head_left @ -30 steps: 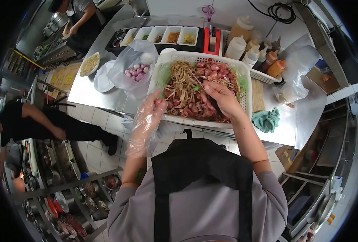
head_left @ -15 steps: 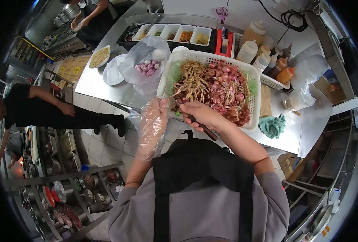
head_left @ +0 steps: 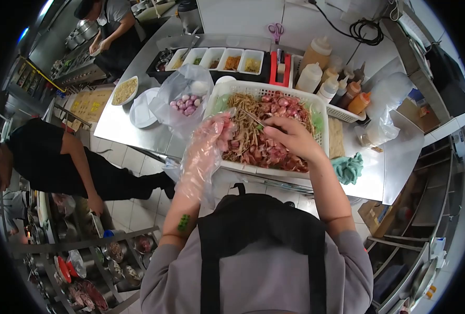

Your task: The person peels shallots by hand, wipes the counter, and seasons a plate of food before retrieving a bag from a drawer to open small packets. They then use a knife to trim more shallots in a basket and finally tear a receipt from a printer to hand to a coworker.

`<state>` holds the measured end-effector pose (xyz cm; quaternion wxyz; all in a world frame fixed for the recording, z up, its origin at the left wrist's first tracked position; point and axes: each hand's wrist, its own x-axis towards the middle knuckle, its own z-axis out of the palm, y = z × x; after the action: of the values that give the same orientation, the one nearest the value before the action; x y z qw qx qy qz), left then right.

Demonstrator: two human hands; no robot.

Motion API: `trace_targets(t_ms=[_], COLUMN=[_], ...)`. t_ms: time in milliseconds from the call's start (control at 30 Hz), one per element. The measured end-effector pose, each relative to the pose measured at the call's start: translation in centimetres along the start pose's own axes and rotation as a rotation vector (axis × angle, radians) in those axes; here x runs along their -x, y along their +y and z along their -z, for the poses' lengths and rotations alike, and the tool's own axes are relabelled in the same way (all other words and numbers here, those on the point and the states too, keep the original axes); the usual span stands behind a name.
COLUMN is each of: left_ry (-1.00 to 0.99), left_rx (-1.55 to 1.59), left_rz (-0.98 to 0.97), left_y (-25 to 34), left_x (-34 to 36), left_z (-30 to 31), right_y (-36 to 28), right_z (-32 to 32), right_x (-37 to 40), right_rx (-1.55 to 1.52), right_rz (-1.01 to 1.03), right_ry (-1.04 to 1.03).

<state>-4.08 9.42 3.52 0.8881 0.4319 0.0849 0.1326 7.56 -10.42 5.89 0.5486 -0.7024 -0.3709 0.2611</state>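
A white plastic basket [head_left: 323, 137] stands on the steel table in front of me. It holds red shallots [head_left: 285, 107] with loose skins, and a heap of dry, stringy stalks [head_left: 243, 99]. Over the basket's left side is my left hand [head_left: 211, 137], in a clear plastic glove. Its fingers are curled together; what they grip is hidden. My bare right hand [head_left: 292, 137] holds a small knife [head_left: 253, 117], its thin blade pointing up and left over the stalks. Beyond my left hand, peeled shallots [head_left: 187, 104] lie in a clear plastic bag [head_left: 176, 86].
White trays of toppings [head_left: 232, 62] line the table's back. Sauce bottles [head_left: 310, 77] stand behind the basket's right, and a green cloth [head_left: 347, 168] lies at the right. A bowl [head_left: 125, 91] sits at the left. A person in black [head_left: 49, 157] stands left; another works behind.
My right hand has moved right and up with the knife, whose blade now shows over the stalks. My left hand has shifted slightly right, over the basket. The person at left has leaned forward.
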Motion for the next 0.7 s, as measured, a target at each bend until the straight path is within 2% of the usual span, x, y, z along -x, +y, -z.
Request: trace_targets(t_ms=[33, 67, 100, 133, 167, 233, 267, 300, 367, 400, 500, 533, 600, 700], left_ry=[-0.011, -0.02, -0.024, -0.087, -0.09, -0.249, -0.272, -0.276, -0.247, -0.251, -0.588, -0.59, -0.375, -0.343], left_rx=[0.005, 0.065, 0.124, 0.037, 0.035, -0.708, -0.937, -0.939, -1.53, -1.531, -1.517, -1.514, -1.922, -1.824], left_rz=[-0.004, 0.038, 0.086, 0.067, 0.078, 0.097, -0.049, -0.04, -0.586, -0.58, -0.336, -0.336, -0.068, -0.024], left_y=[-0.3, -0.6, -1.0, -1.0, -0.7, 0.8, 1.0, 0.9, 0.3, -0.4, -3.4, -4.0, -4.4, -4.9], left_x=[-1.1, -1.9, -2.4, -2.9, -3.0, -2.4, -2.0, -1.7, -1.3, -0.9, -0.2, -0.1, -0.1, -0.6], left_z=[0.1, 0.1, 0.3, 0.7, 1.3, 1.3, 1.3, 1.1, 0.6, 0.3, -1.2, -2.4, -4.6, -3.9], right_y=[0.1, 0.1, 0.3, 0.5, 1.1, 2.4, 2.7, 3.0, 3.8, 4.2, 4.5, 3.6, 2.4, 2.3], right_z=[0.6, 1.2, 1.6, 1.9, 2.2, 2.6, 2.9, 2.8, 2.4, 2.2, 1.9, 2.0, 2.0, 1.4], right_x=[0.7, 1.1, 1.5, 1.8, 2.0, 2.6, 3.1, 3.4, 3.8, 4.0, 4.3, 4.4, 4.3, 4.3], right_rx=[0.056, 0.062, 0.119, 0.173, 0.169, 0.146, 0.167, 0.161, 0.132, 0.128, 0.195, 0.184, 0.175, 0.284], right_rz=[0.108, 0.103, 0.082, 0.061, 0.053, 0.012, -0.062, -0.068, -0.056, -0.061, -0.055, -0.095, -0.131, -0.204], right_ry=[0.082, 0.091, 0.186, 0.282, 0.29, 0.358, 0.332, 0.336, 0.318, 0.32, 0.384, 0.336, 0.286, 0.186])
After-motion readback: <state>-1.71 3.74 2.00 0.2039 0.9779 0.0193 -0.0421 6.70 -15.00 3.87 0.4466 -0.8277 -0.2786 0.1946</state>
